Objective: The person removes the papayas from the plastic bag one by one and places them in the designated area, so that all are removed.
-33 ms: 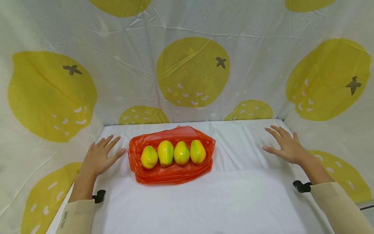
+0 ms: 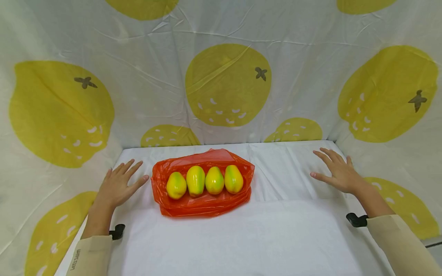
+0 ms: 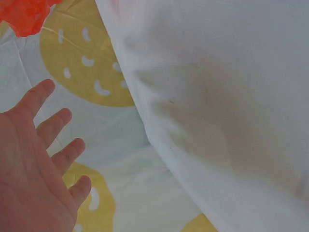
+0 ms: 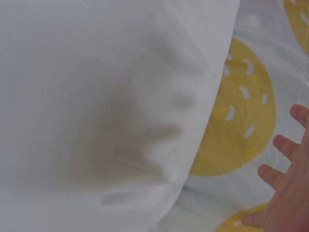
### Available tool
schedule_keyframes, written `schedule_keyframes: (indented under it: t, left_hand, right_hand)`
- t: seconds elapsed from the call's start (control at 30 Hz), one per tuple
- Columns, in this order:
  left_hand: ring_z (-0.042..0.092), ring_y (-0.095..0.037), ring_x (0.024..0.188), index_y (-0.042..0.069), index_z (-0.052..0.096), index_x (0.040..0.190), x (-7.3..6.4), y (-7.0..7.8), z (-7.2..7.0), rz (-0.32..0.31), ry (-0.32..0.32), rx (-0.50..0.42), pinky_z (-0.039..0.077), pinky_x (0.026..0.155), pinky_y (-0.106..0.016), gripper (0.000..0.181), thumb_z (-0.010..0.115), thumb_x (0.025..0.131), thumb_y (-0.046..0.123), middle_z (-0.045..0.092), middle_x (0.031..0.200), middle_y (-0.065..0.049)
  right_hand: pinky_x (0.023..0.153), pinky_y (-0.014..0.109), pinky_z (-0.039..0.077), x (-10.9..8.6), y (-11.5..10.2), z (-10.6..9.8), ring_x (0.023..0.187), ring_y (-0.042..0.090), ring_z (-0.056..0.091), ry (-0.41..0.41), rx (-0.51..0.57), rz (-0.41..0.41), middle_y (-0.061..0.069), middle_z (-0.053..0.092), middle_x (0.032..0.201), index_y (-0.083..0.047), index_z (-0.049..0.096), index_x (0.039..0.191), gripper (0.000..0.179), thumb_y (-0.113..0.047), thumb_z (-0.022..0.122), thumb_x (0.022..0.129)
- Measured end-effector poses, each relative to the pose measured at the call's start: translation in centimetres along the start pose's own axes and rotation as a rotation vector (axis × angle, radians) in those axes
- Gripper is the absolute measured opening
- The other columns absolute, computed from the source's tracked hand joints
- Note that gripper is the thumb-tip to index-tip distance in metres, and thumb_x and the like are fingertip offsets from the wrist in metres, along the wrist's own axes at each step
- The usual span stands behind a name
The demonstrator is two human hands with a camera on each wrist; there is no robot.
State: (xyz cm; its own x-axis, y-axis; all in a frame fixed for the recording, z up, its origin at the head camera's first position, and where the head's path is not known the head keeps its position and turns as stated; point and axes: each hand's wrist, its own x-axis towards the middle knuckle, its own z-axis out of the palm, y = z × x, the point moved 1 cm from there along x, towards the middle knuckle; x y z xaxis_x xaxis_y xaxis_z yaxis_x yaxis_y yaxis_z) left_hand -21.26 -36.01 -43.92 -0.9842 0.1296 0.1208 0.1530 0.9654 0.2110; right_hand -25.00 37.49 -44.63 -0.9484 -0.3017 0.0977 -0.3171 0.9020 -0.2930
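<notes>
Several glossy yellow fruits with green streaks, shaped like small papayas, stand side by side in a row. The leftmost fruit [image 2: 176, 185] and the rightmost fruit [image 2: 233, 179] mark the ends of that row. Under them spreads a crumpled red plastic bag [image 2: 207, 210], whose corner also shows at the top left of the left wrist view. My left hand [image 2: 119, 184], fingers spread, is just left of the bag and holds nothing. Far to the right, my right hand [image 2: 340, 173] is also spread and has nothing in it. Both hands cast soft shadows on the white cloth.
A white cloth [image 2: 235, 245] covers the table, with a crease across it behind the front part. Hanging fabric printed with large yellow lemons [image 2: 228, 84] encloses the back and both sides. Black straps with small mounts [image 2: 117, 232] sit at the wrists by the beige sleeves.
</notes>
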Motion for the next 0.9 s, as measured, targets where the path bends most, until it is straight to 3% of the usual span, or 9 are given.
schedule_keyframes:
  t: [0.2, 0.37, 0.6, 0.9]
  left_hand:
    - [0.029, -0.053, 0.147, 0.019, 0.034, 0.162, -0.1, -0.2, 0.2, 0.023, 0.028, -0.02, 0.014, 0.117, -0.078, 0.073, 0.045, 0.103, 0.061, 0.032, 0.165, -0.024]
    - [0.033, -0.054, 0.144, 0.018, 0.036, 0.161, -0.4, -0.4, 0.5, 0.032, 0.045, -0.043, 0.023, 0.114, -0.076, 0.071, 0.046, 0.103, 0.058, 0.034, 0.163, -0.025]
    - [0.033, -0.052, 0.146, 0.019, 0.035, 0.162, -0.6, -0.1, 0.9, 0.024, 0.047, -0.116, 0.026, 0.112, -0.076, 0.067, 0.046, 0.105, 0.054, 0.033, 0.164, -0.024]
    - [0.031, -0.051, 0.148, 0.024, 0.029, 0.164, 0.0, 0.5, 2.1, -0.002, -0.007, -0.139, 0.028, 0.111, -0.08, 0.072, 0.042, 0.104, 0.06, 0.029, 0.168, -0.019]
  right_hand:
    - [0.11, 0.087, -0.006, 0.1, -0.1, 0.0, 0.15, 0.055, 0.019, -0.007, 0.011, 0.008, 0.02, 0.019, 0.169, -0.023, 0.028, 0.163, 0.081, -0.057, 0.061, 0.097]
    - [0.111, 0.086, 0.004, 0.3, -0.3, 0.2, 0.15, 0.054, 0.022, 0.01, 0.026, 0.003, 0.02, 0.022, 0.168, -0.021, 0.029, 0.163, 0.08, -0.056, 0.061, 0.098]
    - [0.111, 0.081, 0.019, 0.9, -0.7, 0.9, 0.146, 0.056, 0.028, 0.057, 0.062, -0.054, 0.024, 0.028, 0.165, -0.013, 0.034, 0.16, 0.076, -0.048, 0.062, 0.099]
    - [0.112, 0.079, 0.021, 2.1, -2.5, 2.3, 0.148, 0.054, 0.027, 0.04, 0.122, -0.054, 0.021, 0.026, 0.167, -0.015, 0.033, 0.161, 0.075, -0.051, 0.06, 0.1]
